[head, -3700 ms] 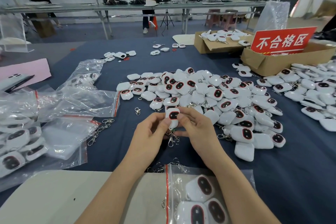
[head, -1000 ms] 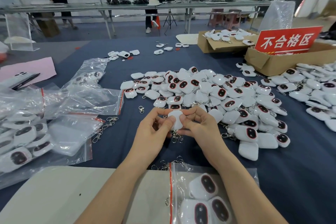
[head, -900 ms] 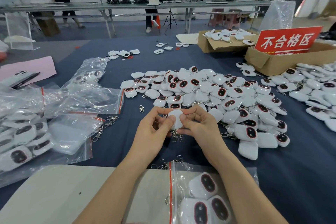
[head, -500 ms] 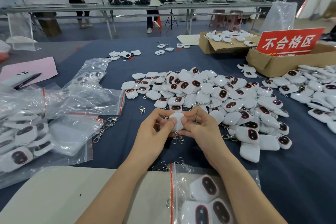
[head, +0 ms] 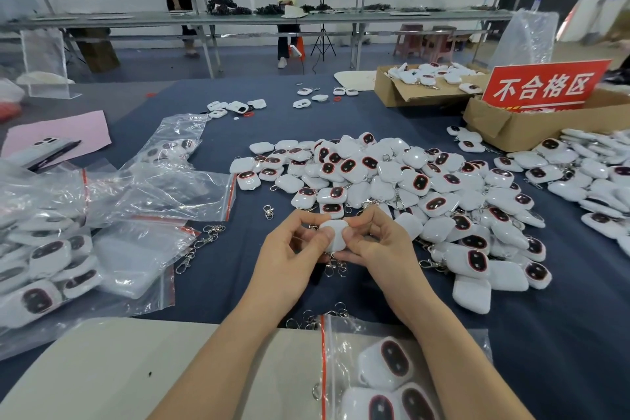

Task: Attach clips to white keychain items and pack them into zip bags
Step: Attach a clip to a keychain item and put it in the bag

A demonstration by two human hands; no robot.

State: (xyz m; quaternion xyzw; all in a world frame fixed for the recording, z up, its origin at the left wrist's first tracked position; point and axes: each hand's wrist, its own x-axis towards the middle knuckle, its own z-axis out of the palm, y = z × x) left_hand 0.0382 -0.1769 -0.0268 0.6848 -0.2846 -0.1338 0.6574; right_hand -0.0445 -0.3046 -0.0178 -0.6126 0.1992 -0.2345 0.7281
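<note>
Zip bag (head: pixel 344 341) nearest, 3 pieces visible inside. Just beyond it, left hand (head: pixel 293 249) and right hand (head: pixel 378 245) both pinch 1 white keychain item (head: pixel 335 227), thumbs pressed on its blank back: a closed, 2-handed grip above the counter (head: pixel 545 334). Metal clip (head: pixel 332 268) dangles from its near end, pointing toward the bag, so packing looks like a short pull back, right hand closer. Farther out, the unpacked pile (head: pixel 409 181) waits.
</note>
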